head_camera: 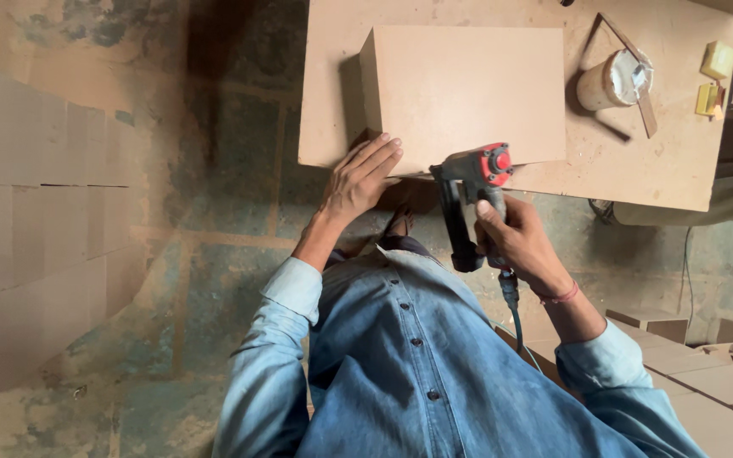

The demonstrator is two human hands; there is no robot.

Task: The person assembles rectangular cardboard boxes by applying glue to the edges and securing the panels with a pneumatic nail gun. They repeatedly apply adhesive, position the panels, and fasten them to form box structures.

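Nailer work on a board box, mid-assembly by the look of it.

Box (468, 89): plain tan fibreboard, standing on the counter (672, 161) in the upper middle of the frame, its near edge flush with the counter's front edge. Broad top face and left side wall are visible and look closed and square. No fasteners can be made out on any face; too small to tell.

Left hand (358, 182): laid flat at the box's lower left corner, fingers (379, 157) straight and lightly spread, pressing on the top face near the edge. Steadying, not gripping.

Right hand (515, 242): wrapped around the handle of a pneumatic nailer (468, 199), black body with a red cap. Fingers closed around the grip; index position on the trigger is hidden. Tool nose sits at the box's near edge, centre of the frame, touching or just short of it; cannot tell which. Hose runs down from the handle past the wrist.

Judgement on progress: the box shell appears already put together, and the near bottom edge is the seam being attended to. How many seams are fastened and how many remain cannot be read here.

Surroundings: a whitish pot with a stick across it (612, 80) at upper right of the counter, well apart from the box; two small yellow blocks (713, 76) beyond it. Cut boards stacked at lower right (706, 373) and along the left edge (36, 212).
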